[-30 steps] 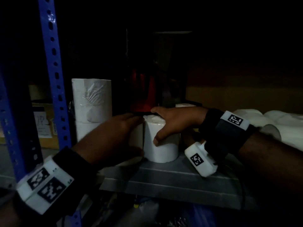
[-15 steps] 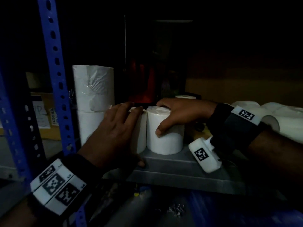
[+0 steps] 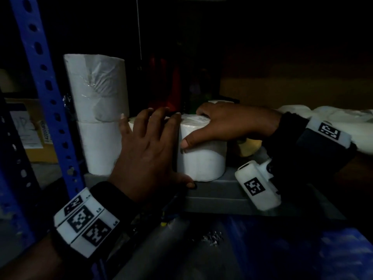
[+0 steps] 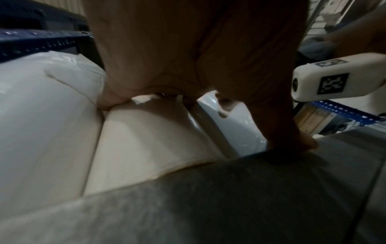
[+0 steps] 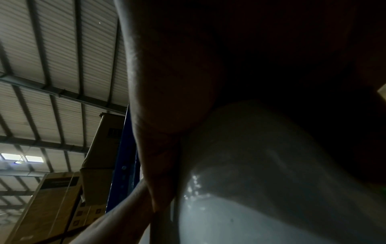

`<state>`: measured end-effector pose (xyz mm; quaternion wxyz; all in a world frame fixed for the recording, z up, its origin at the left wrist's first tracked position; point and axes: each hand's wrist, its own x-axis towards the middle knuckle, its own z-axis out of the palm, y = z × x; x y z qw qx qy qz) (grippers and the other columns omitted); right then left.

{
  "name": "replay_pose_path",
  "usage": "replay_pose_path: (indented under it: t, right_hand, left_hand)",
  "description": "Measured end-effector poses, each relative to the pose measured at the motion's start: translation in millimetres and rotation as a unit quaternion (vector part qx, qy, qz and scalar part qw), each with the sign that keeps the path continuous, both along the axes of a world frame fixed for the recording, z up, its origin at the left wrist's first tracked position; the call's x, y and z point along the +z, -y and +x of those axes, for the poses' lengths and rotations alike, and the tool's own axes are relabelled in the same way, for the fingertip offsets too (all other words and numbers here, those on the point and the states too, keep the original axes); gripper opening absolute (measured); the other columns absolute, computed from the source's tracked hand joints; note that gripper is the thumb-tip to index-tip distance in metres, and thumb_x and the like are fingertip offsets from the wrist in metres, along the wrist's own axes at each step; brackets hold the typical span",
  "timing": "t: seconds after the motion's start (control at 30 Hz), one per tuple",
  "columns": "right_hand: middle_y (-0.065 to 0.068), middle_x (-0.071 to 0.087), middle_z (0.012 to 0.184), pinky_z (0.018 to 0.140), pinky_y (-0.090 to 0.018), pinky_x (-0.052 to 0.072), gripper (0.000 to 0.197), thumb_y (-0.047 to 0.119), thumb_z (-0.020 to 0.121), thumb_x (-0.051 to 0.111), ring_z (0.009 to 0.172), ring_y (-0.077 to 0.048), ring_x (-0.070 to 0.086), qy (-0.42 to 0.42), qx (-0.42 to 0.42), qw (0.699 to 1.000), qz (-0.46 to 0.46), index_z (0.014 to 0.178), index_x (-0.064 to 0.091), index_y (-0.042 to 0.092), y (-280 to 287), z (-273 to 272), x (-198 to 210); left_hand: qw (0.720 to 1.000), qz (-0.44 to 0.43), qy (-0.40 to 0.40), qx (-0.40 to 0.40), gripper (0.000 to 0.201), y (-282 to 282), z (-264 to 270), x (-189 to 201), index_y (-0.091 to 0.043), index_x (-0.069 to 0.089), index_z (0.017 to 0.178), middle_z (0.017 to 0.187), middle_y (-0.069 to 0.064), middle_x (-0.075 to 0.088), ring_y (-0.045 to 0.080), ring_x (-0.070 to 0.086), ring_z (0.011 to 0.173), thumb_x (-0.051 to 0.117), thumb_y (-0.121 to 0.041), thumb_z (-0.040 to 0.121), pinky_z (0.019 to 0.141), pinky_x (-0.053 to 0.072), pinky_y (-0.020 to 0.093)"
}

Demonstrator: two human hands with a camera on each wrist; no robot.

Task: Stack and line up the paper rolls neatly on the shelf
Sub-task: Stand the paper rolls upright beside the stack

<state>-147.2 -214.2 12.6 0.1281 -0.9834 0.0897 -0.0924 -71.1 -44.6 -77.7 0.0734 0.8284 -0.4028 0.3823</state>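
Shelf (image 3: 218, 190): grey lip, nearest.
Left hand (image 3: 149, 150): fingers spread flat against the middle roll (image 4: 150, 137), holding nothing.
Right hand (image 3: 226, 124): clamped over the right roll (image 3: 201, 158), beside it.
Handling: probably light, film-slick, stiff; grip tops.
Stack (image 3: 99, 114): leftmost.

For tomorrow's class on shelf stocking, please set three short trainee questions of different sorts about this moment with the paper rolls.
1. True or false: the right hand grips the top of a paper roll standing on the shelf.
2. How many rolls make up the stack beside the blue upright?
3. The left hand lies on: A) a cardboard box, B) the middle roll, C) the blue upright.

Key: 1 true; 2 two; 3 B.
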Motion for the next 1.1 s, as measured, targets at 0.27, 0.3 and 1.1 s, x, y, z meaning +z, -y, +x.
replay_pose_path:
  t: [0.27, 0.3, 1.1]
  right_hand:
    - [0.012, 0.048, 0.113, 0.069, -0.019, 0.045, 0.091, 0.073, 0.066, 0.072, 0.093, -0.008, 0.052, 0.016, -0.004, 1.0, -0.018, 0.141, 0.045, 0.028, -6, -2, -2]
    - [0.012, 0.048, 0.112, 0.068, -0.018, 0.045, 0.089, 0.072, 0.067, 0.072, 0.093, -0.008, 0.051, 0.02, -0.003, 1.0, -0.019, 0.14, 0.046, 0.028, -6, -3, -3]
    - [0.005, 0.054, 0.13, 0.063, -0.017, 0.042, 0.084, 0.076, 0.075, 0.061, 0.089, -0.005, 0.051, -0.002, -0.006, 0.998, -0.062, 0.143, 0.045, 0.027, -8, -4, -3]
  left_hand:
    - [0.999, -0.001, -0.027, 0.024, 0.134, 3, -5, 1, -0.015, 0.036, 0.144, 0.147, 0.014, 0.037, 0.041, 0.029, 0.136, 0.061, -0.09, 0.036, 0.103, 0.019, 0.074]
    - [0.999, 0.0, -0.035, 0.032, 0.134, 3, -7, 1, -0.016, 0.034, 0.145, 0.149, 0.013, 0.034, 0.04, 0.026, 0.138, 0.063, -0.089, 0.036, 0.104, 0.017, 0.075]
    - [0.997, -0.015, -0.061, 0.04, 0.137, 10, -16, 0, -0.017, 0.023, 0.15, 0.159, 0.01, 0.015, 0.039, 0.003, 0.147, 0.059, -0.089, 0.04, 0.102, 0.011, 0.079]
